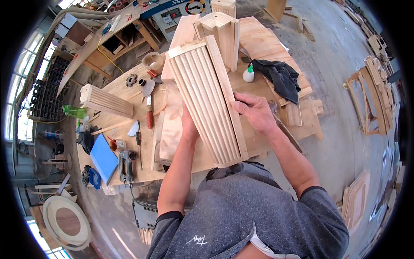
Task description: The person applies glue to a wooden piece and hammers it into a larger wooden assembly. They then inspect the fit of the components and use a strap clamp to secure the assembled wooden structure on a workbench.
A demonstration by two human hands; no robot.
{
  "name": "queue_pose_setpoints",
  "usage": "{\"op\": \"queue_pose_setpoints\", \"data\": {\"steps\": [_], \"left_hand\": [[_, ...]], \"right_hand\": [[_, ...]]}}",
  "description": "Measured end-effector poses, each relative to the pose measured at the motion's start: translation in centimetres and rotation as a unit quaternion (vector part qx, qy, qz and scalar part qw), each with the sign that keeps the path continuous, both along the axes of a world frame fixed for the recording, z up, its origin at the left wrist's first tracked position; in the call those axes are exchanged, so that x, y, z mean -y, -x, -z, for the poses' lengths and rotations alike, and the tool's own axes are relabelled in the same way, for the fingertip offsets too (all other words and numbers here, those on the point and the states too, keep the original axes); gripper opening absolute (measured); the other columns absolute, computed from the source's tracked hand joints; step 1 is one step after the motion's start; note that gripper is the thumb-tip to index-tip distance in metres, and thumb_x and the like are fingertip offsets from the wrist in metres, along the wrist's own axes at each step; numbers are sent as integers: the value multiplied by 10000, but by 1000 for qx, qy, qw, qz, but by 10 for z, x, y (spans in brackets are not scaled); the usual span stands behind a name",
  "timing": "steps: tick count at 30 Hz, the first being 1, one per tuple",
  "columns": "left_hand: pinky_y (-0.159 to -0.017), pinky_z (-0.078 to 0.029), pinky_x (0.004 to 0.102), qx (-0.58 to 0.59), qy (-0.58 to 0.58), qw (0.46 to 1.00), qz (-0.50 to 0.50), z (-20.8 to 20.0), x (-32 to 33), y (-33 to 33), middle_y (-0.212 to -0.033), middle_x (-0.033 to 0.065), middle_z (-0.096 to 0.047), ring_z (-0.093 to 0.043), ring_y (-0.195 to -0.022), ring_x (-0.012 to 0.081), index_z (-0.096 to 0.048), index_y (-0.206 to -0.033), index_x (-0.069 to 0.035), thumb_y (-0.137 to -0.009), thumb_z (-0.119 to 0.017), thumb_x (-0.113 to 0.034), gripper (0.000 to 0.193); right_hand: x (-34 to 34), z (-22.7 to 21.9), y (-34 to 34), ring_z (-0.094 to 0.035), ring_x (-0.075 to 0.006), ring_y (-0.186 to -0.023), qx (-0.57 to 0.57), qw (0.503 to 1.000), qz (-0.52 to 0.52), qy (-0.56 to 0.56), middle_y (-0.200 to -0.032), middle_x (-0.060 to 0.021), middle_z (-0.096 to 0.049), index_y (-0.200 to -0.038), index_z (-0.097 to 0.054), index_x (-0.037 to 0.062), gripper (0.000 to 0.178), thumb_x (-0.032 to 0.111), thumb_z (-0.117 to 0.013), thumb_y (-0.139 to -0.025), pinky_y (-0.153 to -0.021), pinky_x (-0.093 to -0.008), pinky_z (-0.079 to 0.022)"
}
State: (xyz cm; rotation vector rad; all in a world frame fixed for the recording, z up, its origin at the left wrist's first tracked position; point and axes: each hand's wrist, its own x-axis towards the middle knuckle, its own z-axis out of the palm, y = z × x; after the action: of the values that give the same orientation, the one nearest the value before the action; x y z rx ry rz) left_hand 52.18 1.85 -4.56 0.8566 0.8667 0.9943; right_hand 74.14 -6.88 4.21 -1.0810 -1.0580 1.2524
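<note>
Far left of the grip, a black bin rack (pixel 51 88); nearer, a green plastic bottle (pixel 74 111). Beyond the grip, a lettered blue-and-white machine (pixel 171 21). The left hand (pixel 188 122) touches the tilted fluted wooden post (pixel 207 103) above the workbench (pixel 138 80), finger closure hidden. White squeeze bottle (pixel 248 75) just beyond the right hand (pixel 256 113), whose thumb and fingers hold the post's right edge, nearly closed.

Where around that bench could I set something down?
The broad pale panel beyond the dark cloth looks mostly bare; a smaller free patch of bench lies between the spray bottle and the right hand. The left end is crowded: flat blue object, power tool, screwdriver.
</note>
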Motion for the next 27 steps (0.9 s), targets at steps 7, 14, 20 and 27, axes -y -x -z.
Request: {"op": "queue_pose_setpoints", "data": {"steps": [7, 14, 20, 27], "left_hand": [[-942, -536, 386, -148, -103, 981, -71, 28, -9, 10, -1270, 167, -664, -644, -1159, 264, -541, -1381, 10, -1112, -260, -551, 683], [-989, -480, 440, -285, -261, 921, -57, 52, 13, -7, -1224, 224, -690, -635, -1176, 363, -596, -1273, 48, -1066, -229, -658, 822], [-1008, -492, 388, -246, -165, 955, -29, 89, 22, 7, -1290, 146, -668, -632, -1176, 271, -603, -1317, 23, -963, -680, -321, 500], [-1020, -510, 409, -260, -170, 950, -12, 91, 49, 20, -1256, 178, -675, -647, -1183, 268, -608, -1305, 19, -946, -690, -370, 536]], "right_hand": [[-16, 22, -7, -590, -91, -955, 77, 996, 34, -28, -1086, -45, -687, -1211, -692, -32, 252, 53, -649, -978, -839, -260, -495], [-14, 108, -38, -591, -121, -792, 251, 966, 55, -1, -917, -104, -703, -1152, -683, -4, 204, 18, -611, -963, -750, -279, -494], [-14, 120, -45, -709, -173, -930, 235, 972, 1, 12, -1023, -137, -764, -1203, -702, 21, 249, 67, -614, -975, -856, -306, -535], [-141, 83, -112, -669, -282, -1187, 349, 932, 98, 14, -1323, -201, -669, -1454, -508, 9, 662, 248, -755, -888, -985, -373, -525]]}}
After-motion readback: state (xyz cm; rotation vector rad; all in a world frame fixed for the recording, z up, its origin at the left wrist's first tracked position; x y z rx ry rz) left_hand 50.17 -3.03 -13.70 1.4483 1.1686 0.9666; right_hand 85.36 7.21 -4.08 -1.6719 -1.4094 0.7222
